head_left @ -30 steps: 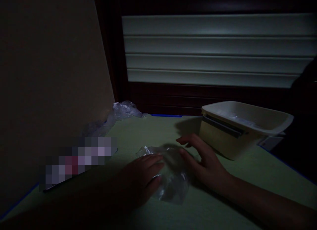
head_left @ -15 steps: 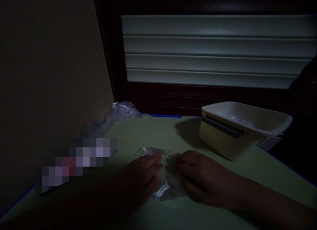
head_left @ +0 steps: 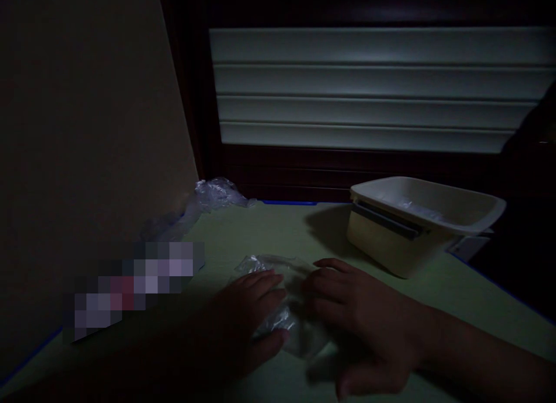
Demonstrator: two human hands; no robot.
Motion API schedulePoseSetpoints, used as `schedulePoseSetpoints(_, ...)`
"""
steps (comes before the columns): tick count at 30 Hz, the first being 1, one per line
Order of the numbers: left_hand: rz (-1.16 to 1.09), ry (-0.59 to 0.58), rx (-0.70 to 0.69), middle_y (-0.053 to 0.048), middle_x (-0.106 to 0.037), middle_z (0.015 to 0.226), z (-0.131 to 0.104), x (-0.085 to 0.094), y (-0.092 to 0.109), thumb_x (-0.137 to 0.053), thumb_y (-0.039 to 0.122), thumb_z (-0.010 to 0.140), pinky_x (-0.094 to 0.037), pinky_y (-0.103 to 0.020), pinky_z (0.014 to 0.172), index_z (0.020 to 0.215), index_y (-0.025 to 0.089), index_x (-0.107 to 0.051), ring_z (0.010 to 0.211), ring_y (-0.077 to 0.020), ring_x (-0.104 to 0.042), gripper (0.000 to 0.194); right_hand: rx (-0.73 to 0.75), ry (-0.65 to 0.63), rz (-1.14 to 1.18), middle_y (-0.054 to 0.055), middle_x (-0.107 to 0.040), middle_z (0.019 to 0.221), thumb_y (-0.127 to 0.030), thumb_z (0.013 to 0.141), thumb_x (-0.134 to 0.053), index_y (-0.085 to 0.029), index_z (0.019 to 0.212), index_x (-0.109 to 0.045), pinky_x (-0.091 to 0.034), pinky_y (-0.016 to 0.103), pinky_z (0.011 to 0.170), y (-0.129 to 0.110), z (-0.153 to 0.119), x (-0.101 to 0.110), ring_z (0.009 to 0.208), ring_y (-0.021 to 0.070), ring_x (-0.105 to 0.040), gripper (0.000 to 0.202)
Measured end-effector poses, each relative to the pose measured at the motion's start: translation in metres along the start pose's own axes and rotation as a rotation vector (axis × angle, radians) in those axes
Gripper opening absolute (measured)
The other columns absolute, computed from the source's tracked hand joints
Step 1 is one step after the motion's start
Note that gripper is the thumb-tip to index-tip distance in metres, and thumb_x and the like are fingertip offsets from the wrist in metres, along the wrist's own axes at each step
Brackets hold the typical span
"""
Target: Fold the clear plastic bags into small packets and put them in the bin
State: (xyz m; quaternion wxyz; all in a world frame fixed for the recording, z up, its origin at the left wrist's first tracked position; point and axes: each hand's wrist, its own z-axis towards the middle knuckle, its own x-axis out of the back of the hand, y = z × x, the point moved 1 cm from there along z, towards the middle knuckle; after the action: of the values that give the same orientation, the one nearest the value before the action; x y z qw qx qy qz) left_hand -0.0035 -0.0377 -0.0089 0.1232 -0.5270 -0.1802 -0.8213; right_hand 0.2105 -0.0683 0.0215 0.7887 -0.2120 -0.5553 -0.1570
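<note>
A clear plastic bag lies crinkled on the pale green tabletop between my hands. My left hand rests on the bag's left side, fingers stretched out and thumb apart. Over the bag's right side is my right hand, its fingers spread and its thumb pointing down toward me. Whether the right fingertips touch the plastic I cannot tell in the dim light.
A cream plastic bin with a dark handle stands at the right, clear plastic inside it. Crumpled clear plastic lies in the back left corner. A blurred-out flat item is at the left, near the wall.
The right hand's fingers have spread and its thumb has swung away from the bag. My left thumb has moved slightly down and apart from the fingers. The bag has shifted a little.
</note>
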Motion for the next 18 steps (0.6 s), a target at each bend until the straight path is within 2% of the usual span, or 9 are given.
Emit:
schedulePoseSetpoints(3,-0.008,-0.026,0.000,-0.015,-0.050,0.128,0.000,0.000,-0.003,-0.051,0.021,0.083,-0.039,-0.043,0.100,0.118,0.013,-0.050,0.122,-0.0266,-0.043,0.036,-0.012,-0.032,-0.079,0.009,-0.058,0.082,-0.041,0.075,-0.053,-0.015,0.087,-0.059,-0.038,0.041,0.078,0.000,0.000,-0.003,0.076,0.0227,-0.049,0.029)
schedulePoseSetpoints(5,-0.016,-0.020,0.008,-0.015,-0.051,0.127,0.000,0.001,-0.004,-0.048,0.019,0.084,-0.039,-0.043,0.100,0.116,0.014,-0.051,0.121,-0.0259,-0.043,0.032,-0.059,-0.042,-0.089,0.009,-0.059,0.083,-0.029,0.079,-0.049,-0.015,0.084,-0.059,-0.039,0.039,0.078,0.001,0.001,-0.006,0.078,0.0217,-0.051,0.018)
schedulePoseSetpoints(9,-0.038,0.032,0.021,-0.016,-0.051,0.126,-0.001,0.006,-0.004,-0.045,0.022,0.087,-0.034,-0.046,0.103,0.113,0.014,-0.052,0.122,-0.0274,-0.041,0.028,-0.137,0.000,-0.039,0.009,-0.060,0.083,-0.015,0.083,-0.041,-0.014,0.086,-0.058,-0.042,0.033,0.073,0.001,0.003,-0.009,0.077,0.0191,-0.053,0.018)
schedulePoseSetpoints(12,-0.109,0.083,-0.043,-0.015,-0.045,0.133,0.000,0.009,0.000,-0.053,0.033,0.085,-0.027,-0.048,0.106,0.125,0.017,-0.041,0.128,-0.0288,-0.033,0.045,-0.165,0.085,-0.067,0.008,-0.060,0.076,-0.015,0.084,-0.038,-0.015,0.084,-0.056,-0.042,0.030,0.065,-0.001,0.005,-0.009,0.069,0.0179,-0.053,0.018)
schedulePoseSetpoints(14,-0.159,0.093,-0.068,-0.013,-0.050,0.127,0.003,0.008,0.005,-0.059,0.032,0.080,-0.027,-0.047,0.106,0.123,0.018,-0.043,0.124,-0.0287,-0.039,0.048,-0.166,0.156,-0.111,0.007,-0.059,0.069,-0.017,0.086,-0.035,-0.016,0.080,-0.054,-0.040,0.030,0.059,-0.006,0.005,-0.007,0.061,0.0169,-0.051,0.020)
schedulePoseSetpoints(16,-0.197,0.050,-0.026,-0.009,-0.061,0.108,0.006,0.006,0.009,-0.056,0.023,0.078,-0.034,-0.044,0.102,0.105,0.018,-0.055,0.108,-0.0263,-0.053,0.028,-0.172,0.223,-0.088,0.005,-0.058,0.064,-0.019,0.089,-0.032,-0.017,0.077,-0.053,-0.039,0.029,0.057,-0.010,0.004,-0.005,0.056,0.0158,-0.049,0.024)
schedulePoseSetpoints(18,-0.252,0.048,0.123,-0.005,-0.065,0.088,0.010,0.006,0.011,-0.049,0.019,0.078,-0.044,-0.038,0.090,0.085,0.019,-0.061,0.087,-0.0224,-0.060,0.013,-0.221,0.281,0.025,0.006,-0.060,0.067,-0.026,0.093,-0.032,-0.017,0.080,-0.053,-0.041,0.029,0.058,-0.013,0.002,-0.003,0.059,0.0165,-0.052,0.026)
